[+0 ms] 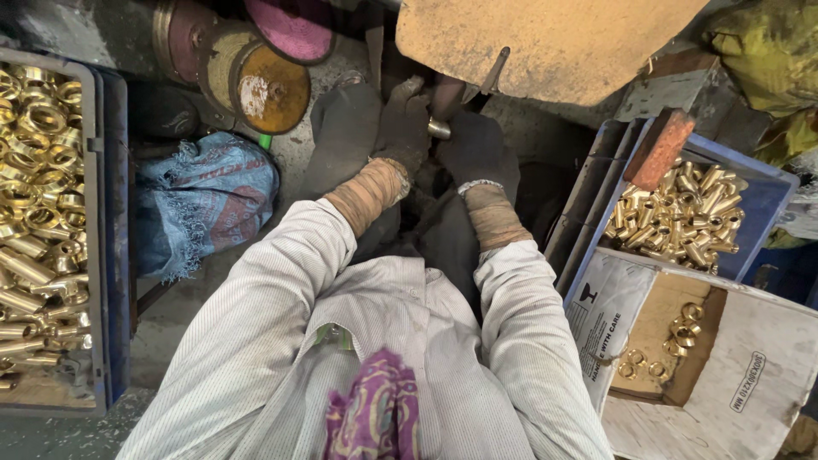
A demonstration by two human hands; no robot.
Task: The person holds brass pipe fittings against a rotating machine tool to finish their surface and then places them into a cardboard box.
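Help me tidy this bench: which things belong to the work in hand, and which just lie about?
In use: left hand, right hand, small metal part held between them, guard above.

Lying about: brass crates, carton, blue cloth, brick.

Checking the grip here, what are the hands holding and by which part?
Both gloved hands, left and right, close around a small metal piece from either side; only its shiny end shows between them.
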